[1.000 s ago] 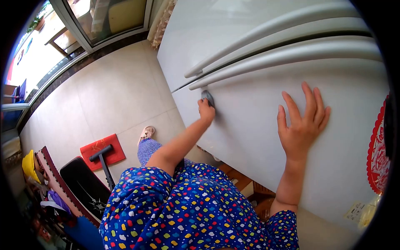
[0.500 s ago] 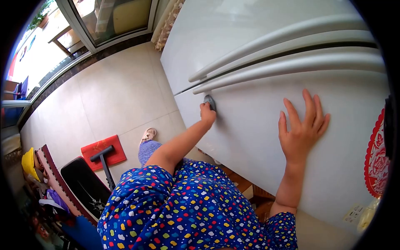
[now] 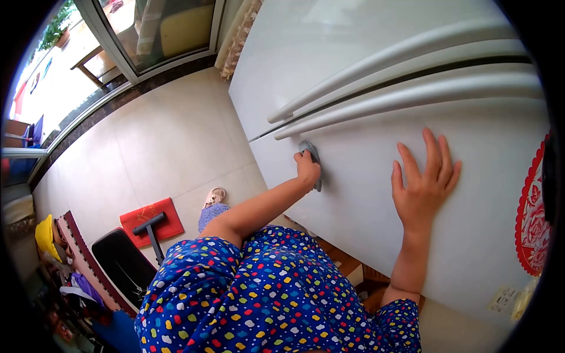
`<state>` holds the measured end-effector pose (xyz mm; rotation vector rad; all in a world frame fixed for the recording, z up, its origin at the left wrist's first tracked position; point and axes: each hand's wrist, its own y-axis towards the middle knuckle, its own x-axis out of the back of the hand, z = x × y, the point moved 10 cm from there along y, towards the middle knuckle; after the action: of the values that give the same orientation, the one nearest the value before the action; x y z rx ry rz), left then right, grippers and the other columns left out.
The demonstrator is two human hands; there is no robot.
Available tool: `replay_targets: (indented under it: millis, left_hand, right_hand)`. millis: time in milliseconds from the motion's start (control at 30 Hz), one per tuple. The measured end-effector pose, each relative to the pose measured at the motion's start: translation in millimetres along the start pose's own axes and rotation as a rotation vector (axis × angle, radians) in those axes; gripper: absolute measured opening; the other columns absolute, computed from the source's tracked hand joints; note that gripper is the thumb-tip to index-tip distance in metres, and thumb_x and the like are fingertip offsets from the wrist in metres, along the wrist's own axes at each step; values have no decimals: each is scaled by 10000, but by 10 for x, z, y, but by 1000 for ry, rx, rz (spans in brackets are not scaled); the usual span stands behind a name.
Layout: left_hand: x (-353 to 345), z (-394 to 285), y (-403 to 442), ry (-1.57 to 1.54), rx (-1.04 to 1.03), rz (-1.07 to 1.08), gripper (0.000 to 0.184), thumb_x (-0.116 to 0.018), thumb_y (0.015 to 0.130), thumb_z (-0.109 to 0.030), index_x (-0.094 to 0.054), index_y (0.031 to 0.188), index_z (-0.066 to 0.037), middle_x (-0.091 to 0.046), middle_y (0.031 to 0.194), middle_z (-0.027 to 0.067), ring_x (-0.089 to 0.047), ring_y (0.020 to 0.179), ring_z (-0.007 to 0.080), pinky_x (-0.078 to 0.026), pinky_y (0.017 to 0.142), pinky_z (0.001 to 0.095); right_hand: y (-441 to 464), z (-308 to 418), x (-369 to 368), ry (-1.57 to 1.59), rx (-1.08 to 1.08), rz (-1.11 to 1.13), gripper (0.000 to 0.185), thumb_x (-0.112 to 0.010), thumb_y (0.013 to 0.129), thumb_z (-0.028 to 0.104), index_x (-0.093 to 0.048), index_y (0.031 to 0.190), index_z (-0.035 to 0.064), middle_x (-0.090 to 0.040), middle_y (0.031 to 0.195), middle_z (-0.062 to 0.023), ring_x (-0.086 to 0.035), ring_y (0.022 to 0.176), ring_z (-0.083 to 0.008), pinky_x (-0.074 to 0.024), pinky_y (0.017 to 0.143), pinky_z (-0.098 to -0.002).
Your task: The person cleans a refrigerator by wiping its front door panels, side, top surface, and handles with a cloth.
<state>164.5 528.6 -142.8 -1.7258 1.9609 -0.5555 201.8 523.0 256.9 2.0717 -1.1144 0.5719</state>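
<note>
A grey cloth [image 3: 309, 148] is bunched under my left hand [image 3: 308, 169], whose fingers are closed on it. The cloth lies against the white lower door of a refrigerator [image 3: 359, 170], just below the left end of the lower long handle [image 3: 412, 101]. Part of the cloth is hidden by the hand. Farther right, my right hand [image 3: 422, 191] rests on the same door with its fingers spread and nothing in it. Above the door seam runs the upper handle [image 3: 388, 63].
A red patterned doily [image 3: 532, 220] hangs at the right edge. On the tiled floor [image 3: 153, 141] to the left are a red mat [image 3: 170, 222] and a black padded bench [image 3: 120, 259] with a T-shaped post. A glass sliding door [image 3: 132, 70] stands at upper left.
My left hand has slid slightly right and downward across the door with the cloth, more of which now shows below it. My right hand has stayed almost in place.
</note>
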Motion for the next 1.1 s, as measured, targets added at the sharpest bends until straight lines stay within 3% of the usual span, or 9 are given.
replay_targets:
  millis: [233,300,400,633,767,833,1000,1033,1100]
  left_hand:
    - [209,405,511,-150,360,74,499,-460,924,-83,-440,1422,-77,-286,1490,177,-495,1243,456,-497,940,528]
    - [214,472,470,-162,396,47,479,-478,921,-71,-471,1399,-82,-424,1390,171,-525,1221,403,-503,931,490]
    - [25,430,541,-498,168,498,388,-467,918,-33,-548,1296,-65,-620,1068,118,-617,1004,276,-524,872,459]
    - [820,360,564,-698,159,141,317,-397,932,-41,-518,1225,-34,-600,1122,166,-633,933,323,-542,832,490]
    - [499,676,1396,-642,317,214,277,-388,916,-64,-542,1144,-38,-605,935,147,-623,845,276,-515,647,442]
    - [573,-10,641,-588,414,184,280,-377,904,-63,-583,1093,-46,-569,853,99,-575,738,236,-455,562,393]
    - [672,-985,115,-288,-250,252,271,-399,869,-29,-614,1034,-39,-537,812,80,-546,730,204,-449,607,360]
    - [718,-1253,-109,-108,-497,74,173,-429,870,-25,-552,980,27,-562,1024,190,-531,924,336,-442,830,404]
    - [757,-1829,-645,-142,-796,53,164,-417,878,-19,-525,990,33,-528,1056,210,-496,989,380,-414,880,417]
  right_hand:
    - [-51,-21,42,-34,4,-8,279,-748,814,254,-726,1087,304,-512,1469,-4,-426,1393,-250,-216,1167,-513]
    - [-82,-38,13,-30,7,6,278,-745,819,253,-726,1092,301,-511,1474,-5,-430,1392,-251,-226,1166,-498]
    - [-154,-69,-29,-35,23,-4,273,-741,824,252,-726,1092,299,-509,1479,-6,-433,1391,-251,-228,1168,-489]
    - [-286,-125,-51,-28,11,-17,271,-738,827,256,-727,1094,299,-522,1471,-12,-438,1392,-254,-222,1174,-487]
    - [-231,-89,17,-39,19,5,261,-733,829,252,-726,1086,295,-525,1470,-22,-445,1388,-260,-222,1175,-489]
    - [-223,-94,35,-45,14,1,257,-731,829,250,-725,1083,293,-524,1470,-23,-447,1386,-262,-221,1176,-490]
    - [-183,-75,26,-13,14,-5,244,-725,833,249,-719,1074,281,-523,1463,-23,-443,1383,-267,-248,1159,-507]
    - [-225,-90,22,-16,5,-16,244,-725,833,249,-719,1074,281,-523,1463,-23,-443,1383,-267,-248,1159,-507]
    - [-229,-68,-37,27,-4,-4,236,-728,830,243,-717,1064,271,-513,1469,-27,-428,1391,-266,-276,1143,-520]
